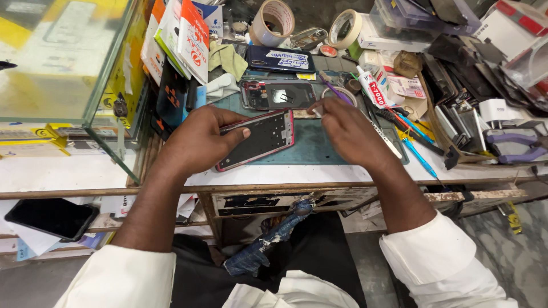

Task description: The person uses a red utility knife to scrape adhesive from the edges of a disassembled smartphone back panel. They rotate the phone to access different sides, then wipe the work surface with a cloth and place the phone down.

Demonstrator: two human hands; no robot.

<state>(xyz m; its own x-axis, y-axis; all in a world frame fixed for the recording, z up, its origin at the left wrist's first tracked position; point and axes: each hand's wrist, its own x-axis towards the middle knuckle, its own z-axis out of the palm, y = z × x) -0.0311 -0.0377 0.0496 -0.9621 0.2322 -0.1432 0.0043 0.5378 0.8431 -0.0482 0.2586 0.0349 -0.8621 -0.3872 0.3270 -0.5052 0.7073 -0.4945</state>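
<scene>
My left hand (202, 140) grips the left end of a phone frame (268, 134) with a pink-red rim, lying flat on a teal work mat (314, 148). To the right, my right hand (348, 128) hovers with fingers pinched at the frame's top right corner; whether something small sits between the fingertips I cannot tell. Behind the frame lies an opened phone back (278, 94) with exposed parts, and beyond it a dark blue phone (279, 59) with a white label.
A glass case (63, 63) stands at the left. Tape rolls (273, 21), a glue tube (377, 88), blue screwdrivers (416, 154), purple pliers (516, 147) and boxes crowd the back and right. A black phone (51, 218) lies on a lower shelf at left.
</scene>
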